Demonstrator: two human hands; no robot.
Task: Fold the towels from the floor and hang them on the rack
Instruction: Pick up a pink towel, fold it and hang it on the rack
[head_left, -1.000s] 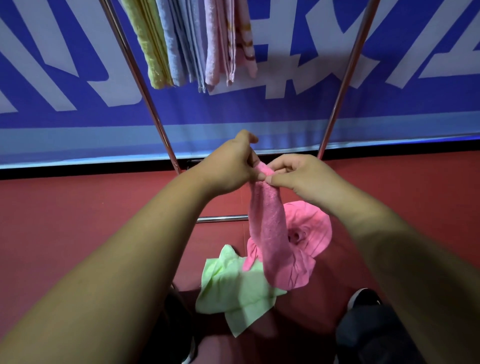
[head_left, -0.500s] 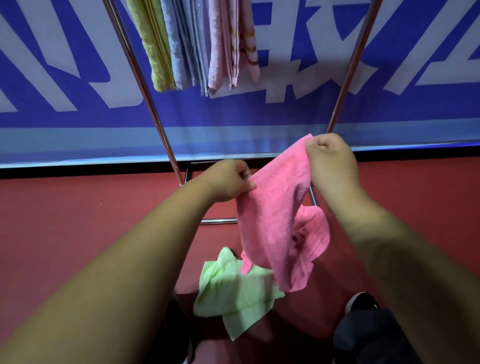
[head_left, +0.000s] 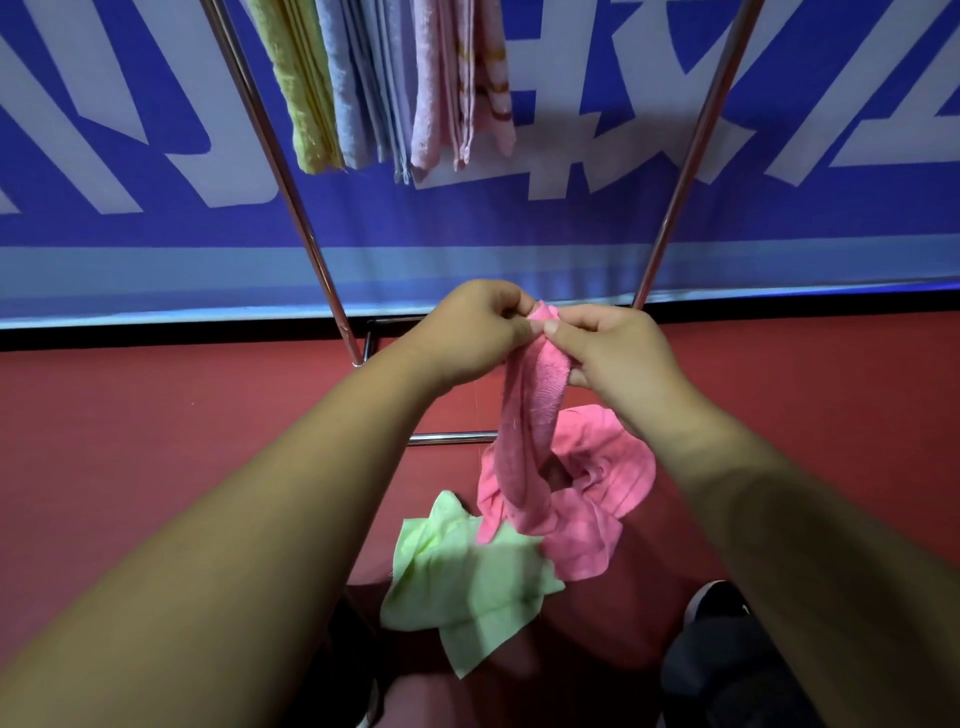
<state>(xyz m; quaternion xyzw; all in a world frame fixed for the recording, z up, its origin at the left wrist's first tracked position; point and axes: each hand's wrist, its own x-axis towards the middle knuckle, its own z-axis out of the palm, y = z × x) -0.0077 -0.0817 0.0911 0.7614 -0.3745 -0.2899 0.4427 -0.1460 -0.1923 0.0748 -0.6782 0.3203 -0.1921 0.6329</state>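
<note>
Light: moderate and even across the blue banner (head_left: 156, 234), dropping to dim at the bottom edge, where the shoe (head_left: 727, 665) and the red floor (head_left: 597, 639) beside it lie in deep shadow. Shadows: a soft dark band on the banner just right of the hanging towels (head_left: 363, 78); a faint one over the green towel (head_left: 467, 582). Glare: thin bright streaks along the chrome rack poles (head_left: 291, 208). Focus: sharpest on the pink towel (head_left: 540, 395) weave between left hand (head_left: 467, 332) and right hand (head_left: 613, 353); forearms softer. Distortion: wide-angle, poles splaying outward, forearms swollen toward the lower corners.

white lettering on banner (head_left: 467, 223) cropped, unreadable
</note>
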